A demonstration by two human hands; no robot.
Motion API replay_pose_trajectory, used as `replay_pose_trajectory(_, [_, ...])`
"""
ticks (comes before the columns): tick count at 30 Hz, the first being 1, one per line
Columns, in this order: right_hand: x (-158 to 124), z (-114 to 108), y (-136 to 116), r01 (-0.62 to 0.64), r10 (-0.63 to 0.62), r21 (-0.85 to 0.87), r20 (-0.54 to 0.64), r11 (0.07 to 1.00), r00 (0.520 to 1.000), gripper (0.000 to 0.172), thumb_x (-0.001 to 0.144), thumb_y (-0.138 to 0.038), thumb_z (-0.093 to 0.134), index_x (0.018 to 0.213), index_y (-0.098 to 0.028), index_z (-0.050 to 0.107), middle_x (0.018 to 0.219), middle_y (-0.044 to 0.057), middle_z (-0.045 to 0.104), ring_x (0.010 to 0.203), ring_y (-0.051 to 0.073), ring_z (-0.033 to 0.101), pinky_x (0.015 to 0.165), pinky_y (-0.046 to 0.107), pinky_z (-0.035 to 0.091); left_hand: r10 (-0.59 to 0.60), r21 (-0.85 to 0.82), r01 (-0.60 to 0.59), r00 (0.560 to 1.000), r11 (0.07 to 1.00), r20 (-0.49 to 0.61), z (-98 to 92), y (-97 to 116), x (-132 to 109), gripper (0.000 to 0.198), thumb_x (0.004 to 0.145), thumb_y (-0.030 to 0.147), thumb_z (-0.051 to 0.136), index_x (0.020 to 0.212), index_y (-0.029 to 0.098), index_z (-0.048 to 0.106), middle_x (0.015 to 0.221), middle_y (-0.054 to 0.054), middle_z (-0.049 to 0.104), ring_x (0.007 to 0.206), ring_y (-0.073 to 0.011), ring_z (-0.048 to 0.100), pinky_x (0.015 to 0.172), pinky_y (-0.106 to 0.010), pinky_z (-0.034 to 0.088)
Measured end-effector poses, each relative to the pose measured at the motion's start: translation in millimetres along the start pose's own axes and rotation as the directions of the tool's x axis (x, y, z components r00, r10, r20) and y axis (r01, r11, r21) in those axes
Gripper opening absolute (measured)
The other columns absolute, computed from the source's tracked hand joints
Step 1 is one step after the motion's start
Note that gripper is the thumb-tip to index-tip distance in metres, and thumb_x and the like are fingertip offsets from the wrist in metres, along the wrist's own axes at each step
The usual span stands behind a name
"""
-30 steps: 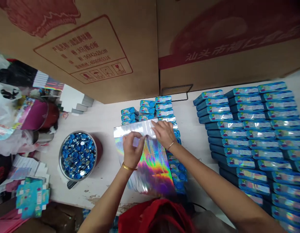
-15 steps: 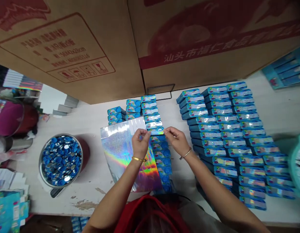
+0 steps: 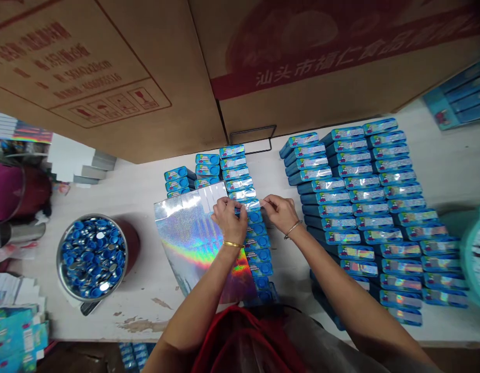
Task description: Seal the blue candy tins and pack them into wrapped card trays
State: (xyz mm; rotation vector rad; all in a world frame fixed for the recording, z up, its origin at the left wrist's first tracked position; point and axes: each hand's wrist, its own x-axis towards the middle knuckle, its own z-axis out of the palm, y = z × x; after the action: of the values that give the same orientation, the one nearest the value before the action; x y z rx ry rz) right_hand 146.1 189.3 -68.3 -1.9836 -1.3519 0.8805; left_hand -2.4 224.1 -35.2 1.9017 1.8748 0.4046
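Clamping holographic foil [image 3: 191, 233] in the left grip [image 3: 227, 220] (right grip [image 3: 276, 210] pinched) beside a steel pot [image 3: 58, 254] of blue caps [image 3: 92, 256]

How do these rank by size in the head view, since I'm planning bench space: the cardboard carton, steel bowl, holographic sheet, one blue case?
1. Cardboard carton, though its nearness to the camera may exaggerate it
2. Holographic sheet
3. Steel bowl
4. Blue case

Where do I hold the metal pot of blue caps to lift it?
Hold the short dark handle of the metal pot, coming from the near side, where it sticks out past the round rim. The top is packed with blue caps, leaving little room for fingers.
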Motion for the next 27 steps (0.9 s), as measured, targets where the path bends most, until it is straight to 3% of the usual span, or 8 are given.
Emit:
replay_pose_trajectory(5, [-13.0,13.7,3.8,-0.050,0.078,0.247,-0.104,0.968,0.992,0.032,0.084,-0.044,0.053,0.097,-0.019,0.067,0.068,-0.001,0.059,0.058,0.013,0.051,0.061,0.027,0.040,-0.055,0.037,0.055,0.998,0.998,0.000,-4.5,2.1,5.5,0.039,0.072,0.029,0.067,0.106,0.021,0.049,0.108,-0.009,0.053,0.104,-0.0297,0.049,0.082,-0.040,0.036])
replay_pose_trajectory(8, [-28.1,18.1,3.2,0.005,0.027,0.309,-0.099,0.951,0.995,0.037,0.091,-0.044,0.044,0.103,-0.020,0.069,0.075,0.002,0.061,0.068,0.016,0.056,0.064,0.029,0.042,-0.047,0.069,0.044,0.998,0.997,0.030,-3.6,3.8,4.8,0.039,0.073,0.030,0.066,0.107,0.021,0.048,0.109,-0.010,0.052,0.104,-0.0303,0.048,0.082,-0.041,0.036])
replay_pose_trajectory(12, [-39.4,14.1,0.3,0.051,-0.050,0.022,-0.041,0.998,0.998,0.040,0.094,-0.044,0.039,0.111,-0.021,0.067,0.077,0.004,0.062,0.077,0.019,0.057,0.071,0.033,0.039,-0.016,0.044,0.013,0.998,0.999,0.056,-6.0,-0.4,3.4,0.029,0.076,0.029,0.065,0.102,0.022,0.053,0.106,-0.009,0.053,0.100,-0.0284,0.050,0.081,-0.039,0.038])
replay_pose_trajectory(16, [-30.9,13.4,-29.0,0.155,-0.205,-0.303,-0.142,0.940,0.968,0.043,0.095,-0.040,0.039,0.127,-0.017,0.057,0.097,0.011,0.063,0.090,0.024,0.052,0.078,0.037,0.033,0.162,-0.124,-0.164,0.986,0.979,-0.024,-31.0,-33.4,22.6,0.012,0.088,0.024,0.050,0.098,0.021,0.056,0.097,-0.007,0.058,0.096,-0.0223,0.054,0.083,-0.035,0.040])
replay_pose_trajectory(18, [-20.6,23.0,-54.1,0.261,-0.309,-0.364,-0.082,0.894,0.947,0.041,0.097,-0.037,0.037,0.128,-0.019,0.056,0.097,0.010,0.062,0.090,0.023,0.050,0.079,0.037,0.030,0.233,-0.080,-0.241,0.967,0.967,-0.105,-48.4,-59.3,40.2,0.019,0.091,0.022,0.043,0.103,0.020,0.057,0.098,-0.008,0.060,0.097,-0.0222,0.053,0.086,-0.035,0.040])
replay_pose_trajectory(20, [-8.4,39.6,-78.6,0.368,-0.379,-0.387,0.051,0.845,0.924,0.039,0.097,-0.033,0.036,0.128,-0.019,0.056,0.094,0.009,0.062,0.088,0.023,0.048,0.079,0.037,0.029,0.268,0.052,-0.264,0.956,0.963,-0.118,-62.0,-84.3,58.6,0.025,0.091,0.021,0.041,0.109,0.019,0.059,0.102,-0.010,0.060,0.099,-0.0241,0.052,0.087,-0.037,0.039])
replay_pose_trajectory(24, [12.4,74.6,-105.5,0.457,-0.365,-0.419,0.285,0.785,0.886,0.039,0.097,-0.029,0.039,0.130,-0.014,0.054,0.099,0.011,0.061,0.092,0.025,0.046,0.078,0.038,0.027,0.348,0.269,-0.345,0.937,0.899,0.041,-68.2,-114.5,84.5,0.027,0.091,0.023,0.043,0.109,0.021,0.064,0.105,-0.011,0.061,0.095,-0.0264,0.052,0.081,-0.039,0.039])
replay_pose_trajectory(27, [18.2,85.8,-107.2,0.443,-0.321,-0.442,0.326,0.780,0.889,0.040,0.096,-0.030,0.040,0.132,-0.013,0.051,0.102,0.013,0.060,0.094,0.025,0.045,0.077,0.037,0.026,0.405,0.334,-0.419,0.907,0.844,0.115,-63.3,-121.3,90.5,0.028,0.093,0.026,0.041,0.105,0.022,0.067,0.102,-0.010,0.063,0.090,-0.0259,0.053,0.075,-0.039,0.038])
